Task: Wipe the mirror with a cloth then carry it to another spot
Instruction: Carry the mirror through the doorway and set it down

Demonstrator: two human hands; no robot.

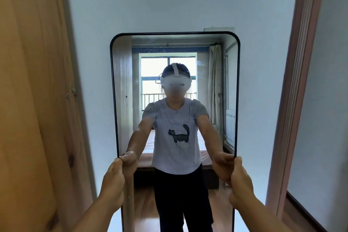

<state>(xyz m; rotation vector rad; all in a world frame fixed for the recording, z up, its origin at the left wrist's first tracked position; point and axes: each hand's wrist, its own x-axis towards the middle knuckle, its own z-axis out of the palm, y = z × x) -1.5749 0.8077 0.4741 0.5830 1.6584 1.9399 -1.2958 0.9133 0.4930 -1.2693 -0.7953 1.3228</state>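
Observation:
A tall full-length mirror (175, 51) with a thin black frame and rounded top corners stands upright straight ahead of me, in front of a pale wall. My left hand (113, 181) grips its left edge at about mid-height. On the opposite edge, at the same height, my right hand (242, 184) is closed around the frame. The glass reflects a person in a grey T-shirt, a window and a bed behind. No cloth is in view. The mirror's bottom end is out of frame.
A wooden wardrobe (32, 100) stands close on the left. A brown door frame (293, 90) runs down the right side, with a dark skirting board (301, 205) below it. The white wall (169, 0) lies directly behind the mirror.

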